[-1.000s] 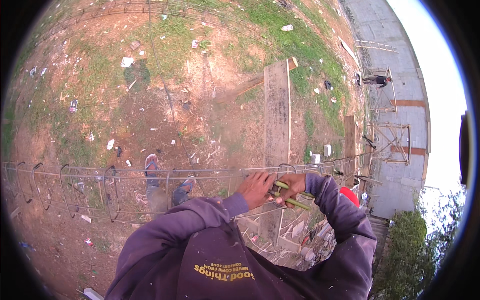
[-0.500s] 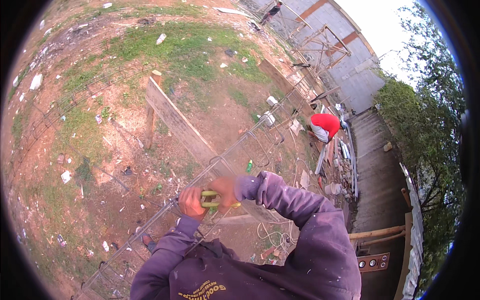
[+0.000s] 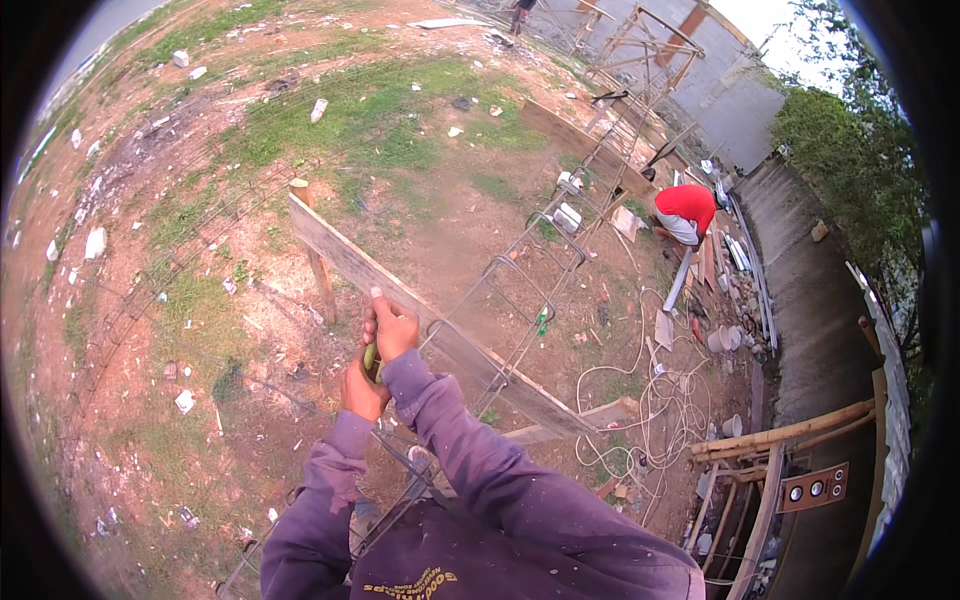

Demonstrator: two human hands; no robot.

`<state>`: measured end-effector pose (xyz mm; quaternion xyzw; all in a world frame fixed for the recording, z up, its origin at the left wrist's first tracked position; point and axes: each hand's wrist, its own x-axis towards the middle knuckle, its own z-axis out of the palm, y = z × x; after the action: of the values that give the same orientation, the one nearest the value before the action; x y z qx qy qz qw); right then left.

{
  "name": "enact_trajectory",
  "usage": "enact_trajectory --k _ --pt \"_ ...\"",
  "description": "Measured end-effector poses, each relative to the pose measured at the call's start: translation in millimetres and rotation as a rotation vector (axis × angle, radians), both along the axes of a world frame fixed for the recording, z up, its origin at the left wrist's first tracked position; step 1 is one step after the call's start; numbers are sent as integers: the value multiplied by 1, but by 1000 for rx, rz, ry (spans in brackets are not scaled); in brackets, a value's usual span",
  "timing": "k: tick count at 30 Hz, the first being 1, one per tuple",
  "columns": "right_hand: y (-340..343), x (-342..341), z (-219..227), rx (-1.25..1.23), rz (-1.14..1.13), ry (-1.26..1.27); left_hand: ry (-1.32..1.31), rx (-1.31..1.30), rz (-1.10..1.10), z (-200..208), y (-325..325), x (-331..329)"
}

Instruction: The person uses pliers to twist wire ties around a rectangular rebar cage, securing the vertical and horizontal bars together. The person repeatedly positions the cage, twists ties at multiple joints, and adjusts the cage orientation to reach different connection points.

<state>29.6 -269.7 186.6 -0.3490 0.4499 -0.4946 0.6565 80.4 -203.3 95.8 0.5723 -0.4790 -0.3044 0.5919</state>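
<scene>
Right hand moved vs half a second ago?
Yes. Judged against the wooden post, the right hand now shows closer, shifted up and left in the picture; the camera moved too.

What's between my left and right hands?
Part of a green tool shows between your left hand and right hand in the head view.

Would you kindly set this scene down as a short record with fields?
Right hand: curled around a green-handled tool
Left hand: close below the right hand in view, grip unclear
Metalwork: rebar cage, crossing the plank in view
Co-worker: person in a red top, bent over, at right
Ground: patchy grass and bare soil, littered
</scene>
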Motion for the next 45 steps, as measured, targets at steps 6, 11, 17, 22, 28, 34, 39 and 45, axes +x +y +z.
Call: enact_trajectory --k 6,11,17,22,28,34,39,45 --pt "69 -23 16 -278 -22 20 -356 -187 364 -26 27 -32" --pt "23 6 -33 -152 -277 200 -38 14 440 -44 7 -44" --pt "4 -17 -34 -239 600 -298 456 412 -405 -24 9 45" --pt "-13 18 -37 -252 193 160 -52 32 106 -33 -3 11" --pt "13 14 -34 -497 201 215 -97 378 259 -29 -6 -3" --pt "-20 15 -18 -337 187 251 -110 31 192 -9 -1 6" --pt "27 17 -26 -342 -28 377 145 -22 384 0 -8 -28" --pt "-17 14 -21 -181 525 -152 175 371 -268 7 2 51"
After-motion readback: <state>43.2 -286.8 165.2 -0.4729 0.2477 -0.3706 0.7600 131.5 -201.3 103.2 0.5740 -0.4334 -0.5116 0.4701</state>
